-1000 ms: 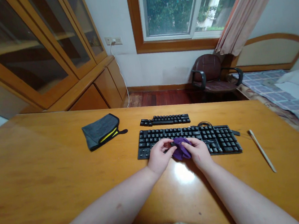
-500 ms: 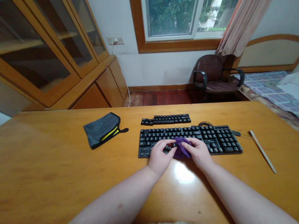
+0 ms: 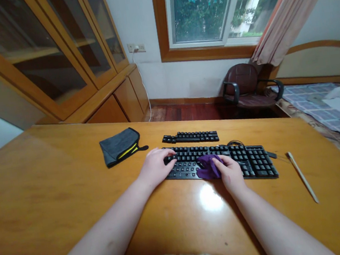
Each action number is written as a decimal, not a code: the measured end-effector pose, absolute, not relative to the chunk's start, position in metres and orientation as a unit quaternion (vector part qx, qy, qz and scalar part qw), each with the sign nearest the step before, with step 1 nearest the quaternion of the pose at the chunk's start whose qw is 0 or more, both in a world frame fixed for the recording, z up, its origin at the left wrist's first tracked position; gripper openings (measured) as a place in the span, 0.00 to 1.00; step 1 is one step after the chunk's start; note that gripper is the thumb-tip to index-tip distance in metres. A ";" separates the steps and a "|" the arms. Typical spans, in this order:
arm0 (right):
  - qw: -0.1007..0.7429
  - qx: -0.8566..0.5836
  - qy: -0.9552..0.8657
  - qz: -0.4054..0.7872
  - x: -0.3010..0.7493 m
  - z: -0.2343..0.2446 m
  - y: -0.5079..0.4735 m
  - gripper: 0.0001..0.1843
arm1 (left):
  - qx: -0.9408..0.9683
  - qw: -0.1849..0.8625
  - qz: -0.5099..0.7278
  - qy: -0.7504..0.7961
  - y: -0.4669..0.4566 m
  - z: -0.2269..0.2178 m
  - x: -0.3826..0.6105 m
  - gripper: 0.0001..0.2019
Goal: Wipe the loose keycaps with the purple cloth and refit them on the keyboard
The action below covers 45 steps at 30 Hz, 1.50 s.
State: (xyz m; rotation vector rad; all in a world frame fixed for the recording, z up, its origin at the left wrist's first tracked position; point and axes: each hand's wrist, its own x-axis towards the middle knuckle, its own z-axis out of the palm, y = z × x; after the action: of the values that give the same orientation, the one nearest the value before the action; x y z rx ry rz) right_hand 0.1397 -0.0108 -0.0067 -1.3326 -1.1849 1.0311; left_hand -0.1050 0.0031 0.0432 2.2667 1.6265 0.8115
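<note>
A black keyboard [image 3: 257,162] lies on the table in front of me; its lower left rows show bare switches without keycaps. My left hand [image 3: 156,165] is at the keyboard's left end, thumb and forefinger pinched around a black keycap [image 3: 170,159] in the left rows. My right hand [image 3: 231,172] grips a crumpled purple cloth [image 3: 208,167], which rests over the lower middle of the keyboard and hides part of it. Loose black keycaps [image 3: 194,137] stand in rows just behind the keyboard.
A folded grey cloth [image 3: 119,146] with a yellow inside lies left of the keyboard. A thin pale stick [image 3: 302,177] lies to the right. The keyboard's cable [image 3: 235,142] is coiled behind it. Beyond the table [image 3: 56,191] stand a chair [image 3: 242,83] and a glass-fronted cabinet [image 3: 90,87].
My left hand has moved left, from beside the purple cloth to the keyboard's left end. My right hand still holds the cloth, which now hangs looser. The view has shifted slightly.
</note>
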 end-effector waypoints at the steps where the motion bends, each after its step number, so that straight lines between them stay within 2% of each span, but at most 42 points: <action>1: 0.513 -0.555 -0.495 0.428 0.140 -0.007 -0.011 0.16 | 0.780 0.107 0.261 0.558 0.004 0.039 -0.109 0.08; 8: 0.513 -0.559 -0.495 0.424 0.140 -0.008 -0.010 0.16 | 0.806 0.065 0.225 0.544 0.003 0.011 -0.113 0.08; 26: 0.509 -0.560 -0.488 0.434 0.137 -0.005 -0.011 0.16 | 0.831 -0.016 0.210 0.515 0.000 0.008 -0.107 0.07; 45: 0.502 -0.557 -0.497 0.437 0.139 -0.004 -0.010 0.16 | 0.830 0.001 0.218 0.513 0.003 -0.001 -0.113 0.10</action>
State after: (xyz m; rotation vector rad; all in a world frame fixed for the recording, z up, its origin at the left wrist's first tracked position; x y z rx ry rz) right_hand 0.1390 -0.0102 -0.0041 -1.3450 -1.2005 1.0552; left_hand -0.1135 0.0030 -0.0009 2.6060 1.6110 0.6830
